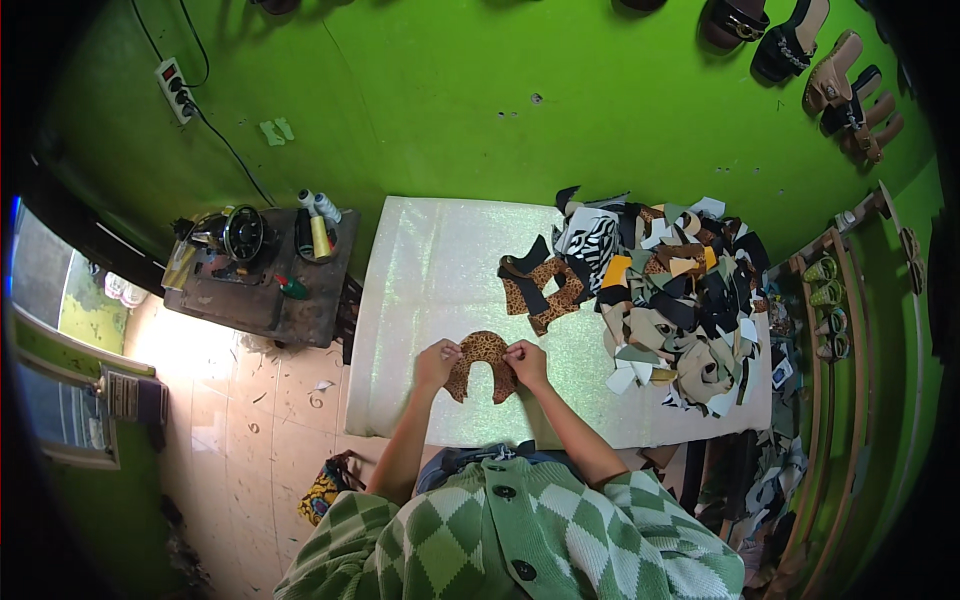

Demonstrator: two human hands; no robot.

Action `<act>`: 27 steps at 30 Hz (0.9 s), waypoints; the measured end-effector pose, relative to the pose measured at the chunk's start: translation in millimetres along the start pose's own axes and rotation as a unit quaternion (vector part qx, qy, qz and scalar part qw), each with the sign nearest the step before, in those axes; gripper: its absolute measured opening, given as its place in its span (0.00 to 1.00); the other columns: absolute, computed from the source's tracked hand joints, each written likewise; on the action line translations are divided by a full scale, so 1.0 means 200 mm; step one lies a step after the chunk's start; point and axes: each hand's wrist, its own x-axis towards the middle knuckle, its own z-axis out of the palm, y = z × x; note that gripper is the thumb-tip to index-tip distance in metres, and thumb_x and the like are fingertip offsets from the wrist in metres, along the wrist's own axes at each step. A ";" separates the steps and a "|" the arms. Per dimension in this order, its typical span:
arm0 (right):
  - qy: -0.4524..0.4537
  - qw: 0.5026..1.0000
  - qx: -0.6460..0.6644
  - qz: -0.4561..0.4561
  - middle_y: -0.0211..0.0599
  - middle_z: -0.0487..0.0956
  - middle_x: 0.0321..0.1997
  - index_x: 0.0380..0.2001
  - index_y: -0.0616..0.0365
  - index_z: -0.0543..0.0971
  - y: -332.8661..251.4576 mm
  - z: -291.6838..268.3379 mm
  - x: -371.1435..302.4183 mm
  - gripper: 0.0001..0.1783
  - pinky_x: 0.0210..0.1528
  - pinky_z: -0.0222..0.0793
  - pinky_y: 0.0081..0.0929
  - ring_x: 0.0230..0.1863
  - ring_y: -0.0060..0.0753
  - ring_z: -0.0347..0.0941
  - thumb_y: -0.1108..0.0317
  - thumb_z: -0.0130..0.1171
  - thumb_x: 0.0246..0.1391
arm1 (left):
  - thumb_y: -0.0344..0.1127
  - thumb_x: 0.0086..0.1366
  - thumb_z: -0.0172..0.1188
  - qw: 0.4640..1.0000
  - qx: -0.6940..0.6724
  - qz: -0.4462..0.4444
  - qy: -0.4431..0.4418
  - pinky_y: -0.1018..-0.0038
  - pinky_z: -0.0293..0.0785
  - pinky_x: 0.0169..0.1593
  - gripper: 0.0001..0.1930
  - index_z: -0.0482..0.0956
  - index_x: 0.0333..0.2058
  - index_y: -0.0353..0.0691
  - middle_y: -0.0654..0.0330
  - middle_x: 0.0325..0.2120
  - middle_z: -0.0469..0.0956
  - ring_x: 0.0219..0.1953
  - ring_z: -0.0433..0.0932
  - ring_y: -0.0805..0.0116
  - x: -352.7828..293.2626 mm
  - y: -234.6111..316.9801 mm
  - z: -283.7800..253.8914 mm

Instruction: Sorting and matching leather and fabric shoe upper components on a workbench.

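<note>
At the near side, a person in a knitted cardigan [480,520] of green and white diamonds is bending both elbows outward, and the two bare forearms are slanting forward and inward over the table [395,320]. The left hand [437,362] is pinching the left edge of a leopard-print piece [486,345] between thumb and fingertips, and the right hand [526,362] is gripping the opposite edge in a similar way. This piece is lying in the near middle part of the table, or is being held just over it; I cannot tell which. It is looking thin and flexible, brown with dark spots, and it is forming an arch, with its rounded side facing far and its open end facing the person. The table is wearing a pale, shiny cover that is glittering slightly. Farther to the right, more leopard-print cutouts [560,290] are lying beside a heap of scraps [675,310], where black, grey-green, white and orange bits are overlapping. A zebra-striped piece [588,240] is resting at its far left part. Beyond, a smooth green wall [420,120] is standing.
</note>
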 end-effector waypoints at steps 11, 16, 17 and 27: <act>0.102 0.984 -0.138 0.040 0.35 0.76 0.26 0.27 0.58 0.77 -0.12 0.03 -0.01 0.09 0.33 0.69 0.30 0.30 0.34 0.74 0.71 0.65 0.40 | 0.37 0.53 0.63 0.990 0.132 -0.041 -0.024 0.69 0.74 0.35 0.09 0.78 0.33 0.45 0.62 0.29 0.80 0.32 0.80 0.64 0.08 0.10 -0.03; 0.180 0.950 -0.255 -0.020 0.41 0.67 0.43 0.40 0.50 0.72 -0.19 -0.03 -0.03 0.21 0.45 0.62 0.39 0.47 0.45 0.65 0.70 0.66 0.40 | 0.36 0.52 0.64 0.992 0.121 -0.021 -0.006 0.70 0.74 0.34 0.12 0.77 0.35 0.44 0.62 0.29 0.80 0.30 0.79 0.66 0.07 0.00 -0.04; 0.184 0.949 -0.255 -0.021 0.41 0.67 0.43 0.40 0.50 0.72 -0.20 -0.04 -0.01 0.21 0.45 0.62 0.39 0.47 0.45 0.65 0.70 0.66 0.40 | 0.36 0.51 0.65 0.993 0.118 -0.017 0.002 0.71 0.73 0.33 0.13 0.76 0.36 0.43 0.62 0.28 0.80 0.29 0.79 0.68 0.07 -0.02 -0.05; 0.117 0.941 -0.313 0.052 0.35 0.73 0.36 0.30 0.48 0.79 -0.03 -0.24 0.13 0.08 0.40 0.62 0.41 0.36 0.38 0.72 0.65 0.63 0.44 | 0.37 0.56 0.59 0.996 0.071 -0.010 0.062 0.66 0.73 0.40 0.09 0.75 0.36 0.42 0.58 0.33 0.77 0.35 0.77 0.60 0.03 0.06 0.05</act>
